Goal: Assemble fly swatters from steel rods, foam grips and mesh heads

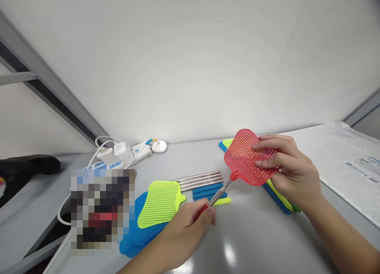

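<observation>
A red fly swatter (246, 157) is held up above the grey table (258, 234). My right hand (289, 169) grips its mesh head, fingers closed over the far edge. My left hand (185, 236) pinches the red grip at the end of the swatter's thin metal rod. Below lie a yellow-green swatter head (160, 203) on top of blue swatter heads (139, 234). Metal rods (202, 179) and blue handles (208, 191) lie side by side just beyond my left hand.
More blue and green swatter parts (279, 197) lie under my right hand. A white power strip with plugs and cables (118, 155) sits at the back left beside a round white object (159, 146). A plastic-wrapped package (350, 163) lies at right.
</observation>
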{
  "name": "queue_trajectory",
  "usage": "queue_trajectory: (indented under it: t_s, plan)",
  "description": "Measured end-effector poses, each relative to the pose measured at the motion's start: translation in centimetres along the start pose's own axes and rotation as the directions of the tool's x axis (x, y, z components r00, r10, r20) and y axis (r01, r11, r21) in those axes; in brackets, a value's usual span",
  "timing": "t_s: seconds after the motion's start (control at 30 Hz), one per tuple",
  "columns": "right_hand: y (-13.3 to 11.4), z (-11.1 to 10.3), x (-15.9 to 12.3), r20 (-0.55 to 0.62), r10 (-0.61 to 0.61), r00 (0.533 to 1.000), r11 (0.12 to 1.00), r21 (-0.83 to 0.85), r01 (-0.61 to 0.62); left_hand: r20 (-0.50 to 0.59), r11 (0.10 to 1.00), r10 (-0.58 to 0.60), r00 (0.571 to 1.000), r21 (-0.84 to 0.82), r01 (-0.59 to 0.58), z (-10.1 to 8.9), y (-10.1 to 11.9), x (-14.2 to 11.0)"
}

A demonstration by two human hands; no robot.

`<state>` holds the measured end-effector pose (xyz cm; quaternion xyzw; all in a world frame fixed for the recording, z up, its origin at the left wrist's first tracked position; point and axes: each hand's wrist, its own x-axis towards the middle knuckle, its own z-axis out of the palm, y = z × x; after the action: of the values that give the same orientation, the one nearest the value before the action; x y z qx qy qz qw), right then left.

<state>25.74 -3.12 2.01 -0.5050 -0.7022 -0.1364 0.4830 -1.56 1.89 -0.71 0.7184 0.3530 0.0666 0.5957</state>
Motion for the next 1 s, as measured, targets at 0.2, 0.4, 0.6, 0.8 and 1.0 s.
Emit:
queue_trajectory:
  t_s: [0.2,0.4,0.6,0.8,1.0]
  plan:
    - [-0.6,0.6,-0.2,0.017,-0.012,1.0,0.999,0.033,0.012,0.259,0.954,-0.036,0.965,-0.278,0.11,-1.2,0.0,-0.2]
    - [-0.8,1.1,-0.4,0.043,0.038,0.998,0.982,0.185,-0.046,0.438,0.88,-0.06,0.897,-0.401,0.255,-1.7,-0.1,-0.4]
    - [-1.6,1.4,-0.6,-0.049,0.104,0.993,0.968,0.233,-0.09,-0.169,0.919,0.039,0.985,0.394,0.031,-1.3,1.2,-0.8]
    - [-2.6,1.9,-0.5,-0.028,0.034,0.999,0.979,0.203,-0.028,-0.262,0.539,0.172,0.95,0.832,0.132,-2.6,1.0,-0.7]
    - [-3.0,1.5,-0.5,0.012,-0.049,0.999,0.984,0.172,0.046,-0.278,0.356,0.31,0.909,0.921,0.16,-3.7,1.0,-1.0]
